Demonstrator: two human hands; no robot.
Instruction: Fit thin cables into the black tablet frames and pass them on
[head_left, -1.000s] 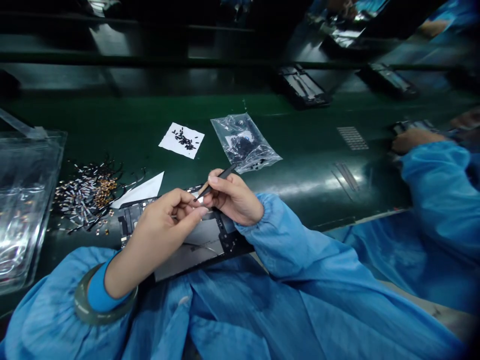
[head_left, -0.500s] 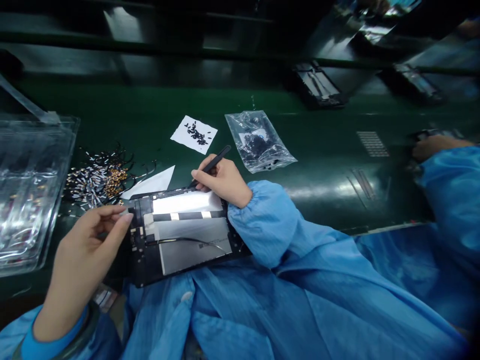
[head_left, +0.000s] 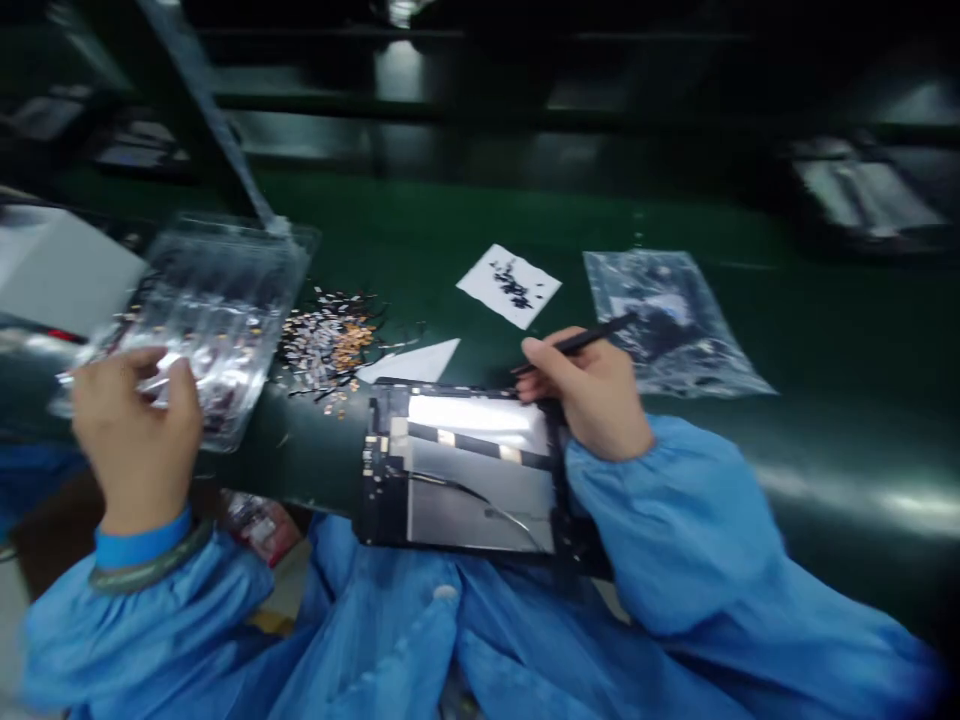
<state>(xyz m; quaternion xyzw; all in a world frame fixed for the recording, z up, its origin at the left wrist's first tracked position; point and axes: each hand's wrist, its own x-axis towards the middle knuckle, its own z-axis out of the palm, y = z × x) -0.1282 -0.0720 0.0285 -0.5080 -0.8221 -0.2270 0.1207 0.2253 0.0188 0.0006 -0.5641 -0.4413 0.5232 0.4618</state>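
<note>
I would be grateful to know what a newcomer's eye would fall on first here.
Probably the opened device at lower centre, shining along its far side. The right hand holds a slim black tool near that side. Left of the device lies a heap of tiny parts.

Left of the opened device [head_left: 480,500], a bare strip of counter [head_left: 307,460] offers passage; farther left, the parts pile [head_left: 330,345] and clear tray [head_left: 225,255], with the left hand [head_left: 139,430] above it, obstruct. Beyond the device, a white scrap [head_left: 416,362] and paper square [head_left: 484,290] leave a gap. The right hand [head_left: 600,390] and black tool [head_left: 592,338] crowd its far right corner.
</note>
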